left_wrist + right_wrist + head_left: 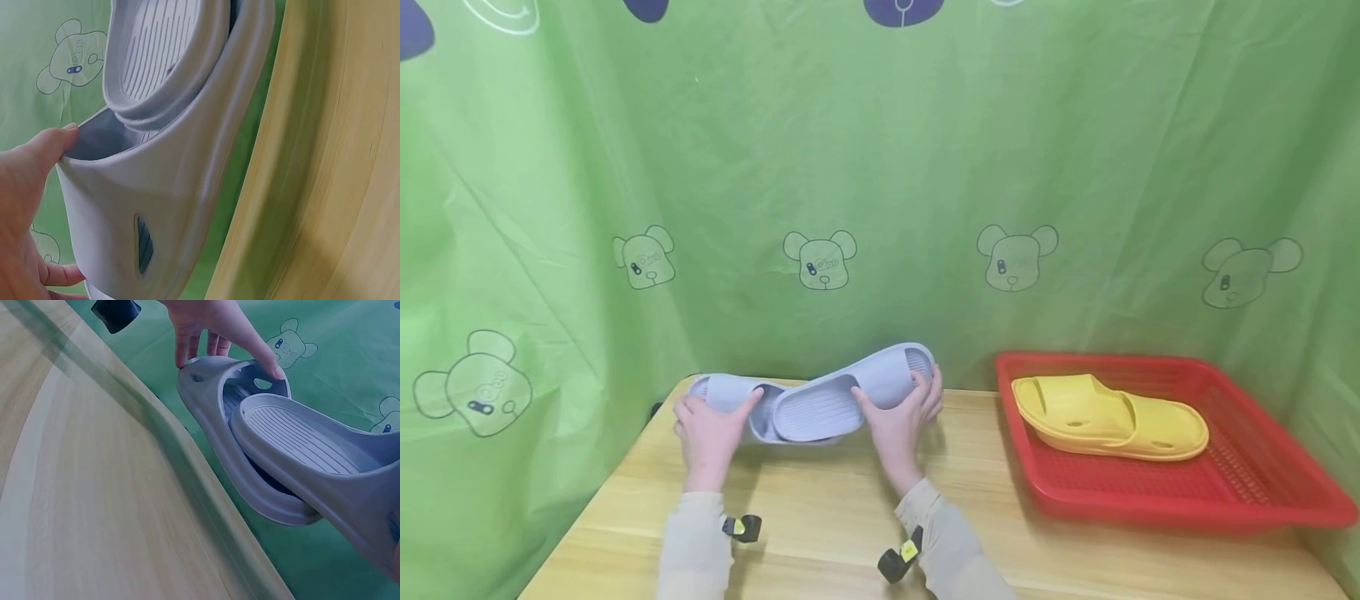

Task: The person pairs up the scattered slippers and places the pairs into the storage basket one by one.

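Two grey slide slippers are held above the table, heel ends overlapping. My left hand (pixel 711 429) grips the left slipper (pixel 730 392) by its strap, thumb at the strap's opening edge and fingers round the outer side. The right slipper (pixel 820 408) is in my right hand (pixel 898 421), thumb over the strap and fingers round the toe end. Its heel lies over the left slipper's footbed; in the left wrist view the ribbed heel (pixel 162 50) reaches toward the strap opening. Only a sliver of the right hand shows in the right wrist view.
A red plastic basket (pixel 1150 512) stands on the right of the wooden table (pixel 820 542), with yellow slippers (pixel 1075 417) inside, lying along its left part. A green curtain (pixel 910 167) with bear-head prints hangs behind the table and at both sides.
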Available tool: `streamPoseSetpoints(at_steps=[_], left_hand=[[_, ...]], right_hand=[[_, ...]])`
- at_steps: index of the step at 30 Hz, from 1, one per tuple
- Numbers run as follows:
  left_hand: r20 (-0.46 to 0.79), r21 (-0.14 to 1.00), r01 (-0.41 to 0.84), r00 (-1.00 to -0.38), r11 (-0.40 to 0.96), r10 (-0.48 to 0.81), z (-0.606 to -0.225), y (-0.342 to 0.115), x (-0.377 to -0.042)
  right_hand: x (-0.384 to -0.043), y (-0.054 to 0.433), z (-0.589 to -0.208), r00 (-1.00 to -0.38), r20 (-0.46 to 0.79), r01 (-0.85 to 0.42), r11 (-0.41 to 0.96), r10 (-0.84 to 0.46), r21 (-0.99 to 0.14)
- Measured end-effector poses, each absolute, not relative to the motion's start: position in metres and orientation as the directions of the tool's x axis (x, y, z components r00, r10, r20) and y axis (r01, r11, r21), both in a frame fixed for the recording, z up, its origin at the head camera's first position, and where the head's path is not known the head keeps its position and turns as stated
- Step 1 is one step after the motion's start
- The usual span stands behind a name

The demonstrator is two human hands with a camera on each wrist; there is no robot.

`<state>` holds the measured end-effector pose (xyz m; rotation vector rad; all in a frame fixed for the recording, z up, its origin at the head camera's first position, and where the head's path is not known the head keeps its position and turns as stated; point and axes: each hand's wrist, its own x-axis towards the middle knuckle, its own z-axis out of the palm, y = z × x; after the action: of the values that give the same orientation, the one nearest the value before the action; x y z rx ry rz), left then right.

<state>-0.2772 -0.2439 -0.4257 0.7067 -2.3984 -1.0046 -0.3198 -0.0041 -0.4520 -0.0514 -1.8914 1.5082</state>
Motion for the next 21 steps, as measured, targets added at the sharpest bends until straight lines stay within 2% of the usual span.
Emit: streamPoseSetpoints(at_steps=[12, 21], left_hand=[[0.153, 0.729, -0.321, -0.784, 0.604, -0.601, -0.429, -0.240, -0.279], [0.152, 0.725, -0.328, -0.782, 0.606, -0.604, -0.430, -0.237, -0.280]], right_hand=[[-0.315, -0.011, -0.452, -0.715, 0.529, -0.411, 0.337, 0.456, -0.847], [-0.308, -0.020, -0.453, -0.749, 0.521, -0.393, 0.359, 0.409, -0.847]])
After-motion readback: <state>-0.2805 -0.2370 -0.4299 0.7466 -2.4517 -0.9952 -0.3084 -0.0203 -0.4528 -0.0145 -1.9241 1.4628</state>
